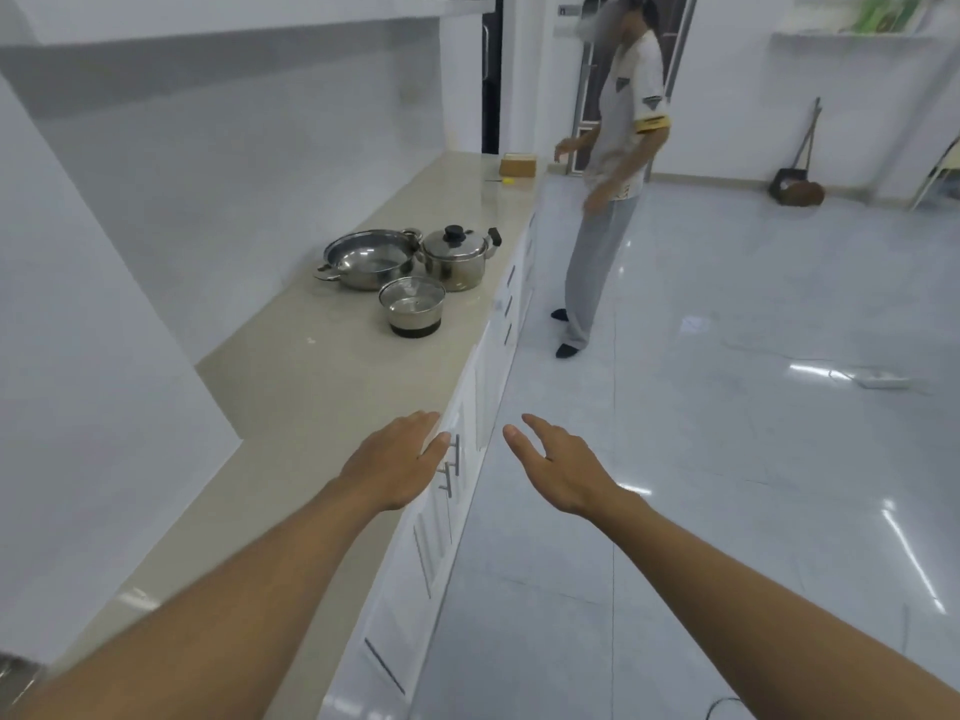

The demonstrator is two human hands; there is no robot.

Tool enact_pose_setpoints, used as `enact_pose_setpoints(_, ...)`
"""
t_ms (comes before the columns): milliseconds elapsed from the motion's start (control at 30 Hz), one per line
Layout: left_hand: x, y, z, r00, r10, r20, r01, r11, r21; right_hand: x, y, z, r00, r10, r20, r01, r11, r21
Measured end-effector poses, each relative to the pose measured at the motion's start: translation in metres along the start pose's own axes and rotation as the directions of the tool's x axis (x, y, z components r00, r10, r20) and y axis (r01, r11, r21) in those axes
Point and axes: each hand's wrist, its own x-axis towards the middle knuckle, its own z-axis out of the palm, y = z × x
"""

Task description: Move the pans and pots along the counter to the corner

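Three steel vessels stand grouped on the beige counter (311, 387). A wide shallow pan (370, 259) with two side handles sits at the back left. A lidded pot (458, 254) with a black knob and black handle is to its right. A small pot (413, 306) with a dark base stands in front of them. My left hand (396, 462) hovers over the counter's front edge, fingers straight, holding nothing. My right hand (558, 465) reaches forward over the floor, fingers relaxed and empty. Both hands are well short of the pots.
The counter runs along a white wall, with white cabinet doors and metal handles (452, 465) below. A person (613, 163) stands beside the counter's far end. A small wooden box (518, 164) lies there. A broom and dustpan (797, 184) lean at the far wall.
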Motion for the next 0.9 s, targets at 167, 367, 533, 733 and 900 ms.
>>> enact_pose_setpoints(167, 0.066, -0.001, -0.003, 0.998, -0.06, 0.018, 0.06, 0.998, 0.004, 0.073, 0.009, -0.026, 0.999, -0.031, 0.037, 0.031, 1.0, -0.004)
enact_pose_setpoints(367, 0.154, -0.019, -0.015, 0.997, -0.077, 0.003, 0.077, 0.997, -0.016, 0.169, 0.006, -0.038, 0.996, -0.066, 0.051, 0.068, 0.997, -0.034)
enact_pose_setpoints(533, 0.229, -0.041, -0.037, 0.998, -0.062, -0.004, 0.061, 0.997, -0.049, 0.243, 0.0, -0.046, 0.998, -0.05, 0.049, 0.052, 0.998, -0.033)
enact_pose_setpoints(733, 0.294, -0.073, -0.059, 0.996, -0.085, -0.027, 0.082, 0.992, -0.093, 0.323, -0.01, -0.045, 0.999, -0.041, 0.036, 0.041, 0.999, 0.0)
enact_pose_setpoints(900, 0.331, -0.101, -0.067, 0.982, -0.178, -0.059, 0.168, 0.975, -0.143, 0.389, -0.019, -0.033, 0.998, -0.062, 0.031, 0.061, 0.997, 0.036)
